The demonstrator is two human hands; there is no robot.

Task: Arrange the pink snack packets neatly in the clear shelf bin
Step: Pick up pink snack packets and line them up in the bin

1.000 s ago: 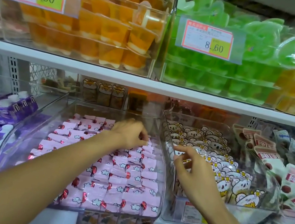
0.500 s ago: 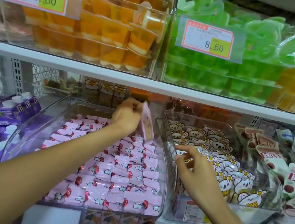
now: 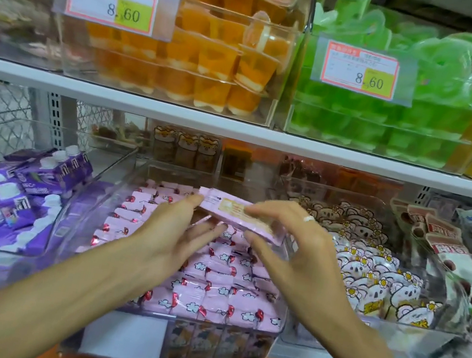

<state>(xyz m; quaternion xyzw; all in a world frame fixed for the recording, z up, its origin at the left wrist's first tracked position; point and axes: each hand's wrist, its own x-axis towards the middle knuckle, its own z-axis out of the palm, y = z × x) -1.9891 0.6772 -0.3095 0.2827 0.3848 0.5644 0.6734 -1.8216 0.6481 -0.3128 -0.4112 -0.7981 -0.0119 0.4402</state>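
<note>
Packet [image 3: 240, 216] is pinched at both ends, left hand [image 3: 178, 231] and right hand [image 3: 295, 246] grasping it. It is held above the pink-filled clear bin [image 3: 119, 189].

One camera only, worn on the head, looks forward and a little down at the shelf [image 3: 237, 130] from close range; the clear bin [image 3: 270, 335] sits just below the centre.

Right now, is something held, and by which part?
A pink snack packet, above the clear bin: left hand at its left end, right hand along its right part.
</note>
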